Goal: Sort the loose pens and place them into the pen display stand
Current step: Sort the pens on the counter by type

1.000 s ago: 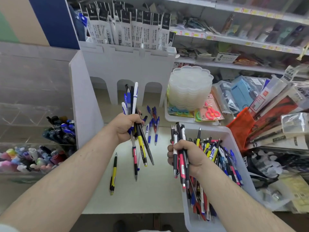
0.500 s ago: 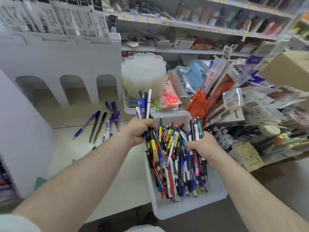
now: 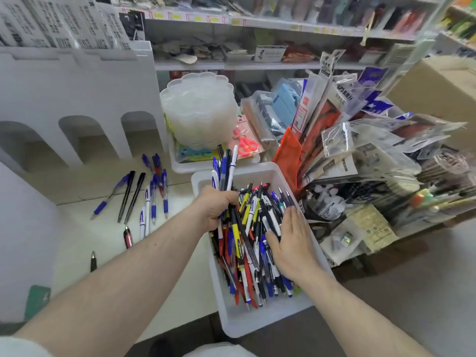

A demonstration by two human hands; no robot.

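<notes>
Inside the white bin [image 3: 257, 323], left hand [image 3: 215, 206] fingers clench a sorted pen bundle [image 3: 224, 171]; right hand [image 3: 292, 243] fingers lie flat, spreading loose pens [image 3: 253, 228] beneath, likely for selection.

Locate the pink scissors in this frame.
In the head view, the pink scissors lie centre frame in the white tray, right of the stacked translucent scalloped containers.

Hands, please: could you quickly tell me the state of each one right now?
Left hand: grips a bundle of pens.
Right hand: open, fingers flat on the pens in the white bin.
</notes>
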